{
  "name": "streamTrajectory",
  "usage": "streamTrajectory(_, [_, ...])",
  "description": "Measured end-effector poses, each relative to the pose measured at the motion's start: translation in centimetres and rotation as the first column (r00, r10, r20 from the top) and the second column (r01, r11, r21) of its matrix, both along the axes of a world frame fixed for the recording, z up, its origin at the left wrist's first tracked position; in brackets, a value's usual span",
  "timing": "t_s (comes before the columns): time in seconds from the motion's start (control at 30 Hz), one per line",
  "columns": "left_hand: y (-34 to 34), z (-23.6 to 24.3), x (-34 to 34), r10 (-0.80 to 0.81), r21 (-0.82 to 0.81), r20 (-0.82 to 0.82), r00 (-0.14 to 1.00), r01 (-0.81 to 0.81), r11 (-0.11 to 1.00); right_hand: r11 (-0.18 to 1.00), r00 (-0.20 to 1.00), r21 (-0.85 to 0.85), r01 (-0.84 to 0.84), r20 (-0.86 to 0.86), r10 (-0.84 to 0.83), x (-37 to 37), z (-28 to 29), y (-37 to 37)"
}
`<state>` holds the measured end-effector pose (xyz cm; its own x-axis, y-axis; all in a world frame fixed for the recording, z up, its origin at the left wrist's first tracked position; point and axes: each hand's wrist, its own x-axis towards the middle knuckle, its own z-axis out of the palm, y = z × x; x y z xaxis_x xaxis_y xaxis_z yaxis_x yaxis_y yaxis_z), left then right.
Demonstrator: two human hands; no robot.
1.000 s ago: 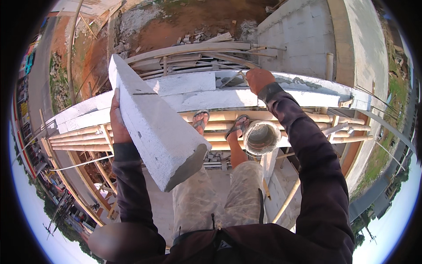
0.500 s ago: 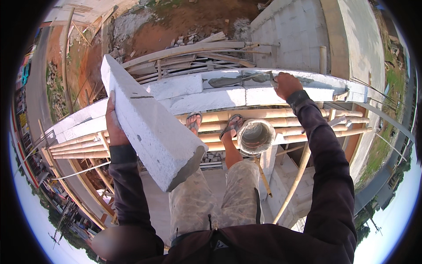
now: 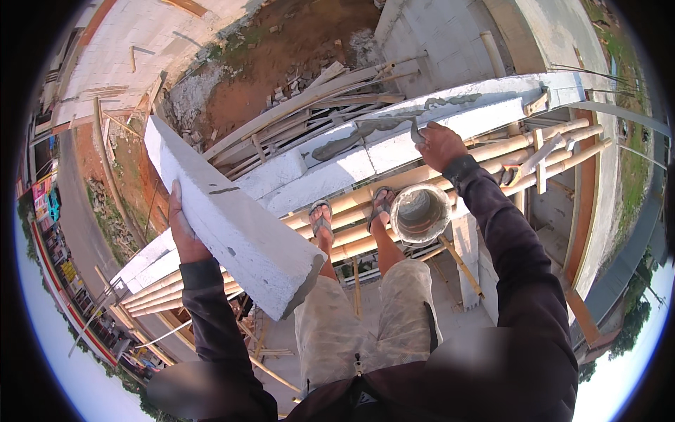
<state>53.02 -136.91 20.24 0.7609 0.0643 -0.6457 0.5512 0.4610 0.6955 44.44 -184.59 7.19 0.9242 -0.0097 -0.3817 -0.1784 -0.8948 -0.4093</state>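
My left hand (image 3: 187, 228) grips a long white aerated concrete block (image 3: 232, 218) along its left side. The block hangs tilted, and its near end face is grey with mortar. My right hand (image 3: 441, 146) is closed around a trowel (image 3: 415, 131), whose handle is hidden in the fist and whose blade shows only in part. This trowel is at the block wall (image 3: 341, 174), touching or just above a strip of wet grey mortar (image 3: 365, 137) spread along the top course.
A mortar bucket (image 3: 420, 211) stands beside my right foot on bamboo poles (image 3: 344, 204) that carry my feet. A handsaw (image 3: 538, 158) lies on the scaffold at the right. Stacked planks (image 3: 309, 116) lie beyond the wall, with ground lower down.
My right hand and the trowel have drawn nearer and left along the wall, and the mortar strip now reaches further. The block stays in my left hand. My view has turned.
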Motion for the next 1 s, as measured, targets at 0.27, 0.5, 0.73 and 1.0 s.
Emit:
streamTrajectory(0.27, [-6.5, 1.1, 7.2, -0.297, 0.038, 0.025, 0.955, 0.296, 0.955, 0.710, 0.728, 0.185, 0.679, -0.046, -0.684, -22.8, 2.8, 0.6])
streamTrajectory(0.5, [-17.9, -1.5, 12.9, -0.683, 0.084, -0.088, 0.725, 0.689, 0.720, 0.540, 0.485, -0.224, 0.811, -0.259, -0.835, -34.1, -14.9, 3.1])
streamTrajectory(0.73, [-31.6, -6.2, 11.7, -0.984, 0.319, -0.001, 0.181, 0.932, 0.171, 0.436, 0.437, 0.021, 0.900, -0.043, -0.898, -26.4, -18.1, 1.6])
streamTrajectory(1.0, [-38.7, -14.5, 9.8, -0.987, 0.278, -0.158, 0.000, 0.960, -0.044, 0.455, 0.321, 0.474, 0.754, 0.338, -0.885, -5.3, -9.7, -16.9])
